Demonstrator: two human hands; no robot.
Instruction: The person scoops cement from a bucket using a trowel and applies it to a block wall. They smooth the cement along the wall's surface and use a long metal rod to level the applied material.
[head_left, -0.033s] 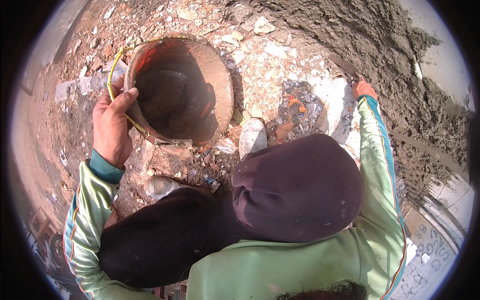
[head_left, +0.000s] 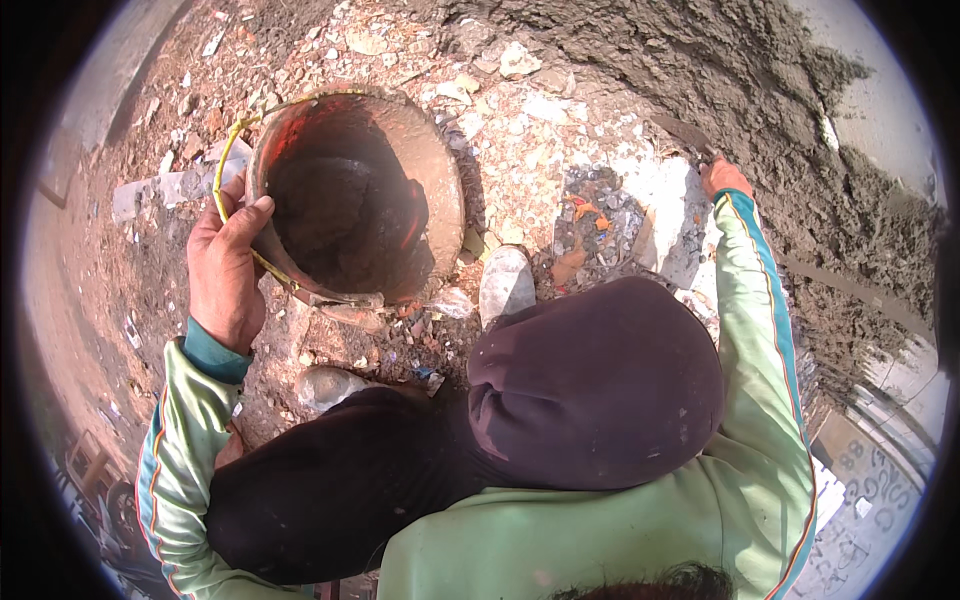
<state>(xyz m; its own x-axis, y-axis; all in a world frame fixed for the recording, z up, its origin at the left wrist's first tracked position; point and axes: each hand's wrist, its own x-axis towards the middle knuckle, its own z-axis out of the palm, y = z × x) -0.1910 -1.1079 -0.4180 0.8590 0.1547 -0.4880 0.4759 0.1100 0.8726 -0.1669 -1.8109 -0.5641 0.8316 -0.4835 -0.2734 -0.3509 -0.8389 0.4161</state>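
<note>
The left hand (head_left: 226, 270) grasps the left rim of a round, mud-caked bucket (head_left: 443, 205), its thumb hooked over the edge and its fingers outside, close against the yellow handle (head_left: 219, 180). The bucket stands on the rubble-strewn ground (head_left: 95, 270), ahead and to the left of the person, its mouth facing up; dark, wet-looking mortar (head_left: 335, 205) lies in the shaded bottom. The right hand, (head_left: 724, 178) stretched out well apart to the right, is closed around what looks like the handle of a trowel (head_left: 684, 132), though the grip is partly hidden. The thin brown blade points up and left, beside a broad, rough band of grey mortar (head_left: 800, 130). Between bucket and trowel lie orange scraps (head_left: 590, 212) among broken bits. A pale shoe (head_left: 507, 285) rests just beside the bucket, in front of the bent knee (head_left: 600, 380) in dark trousers.
</note>
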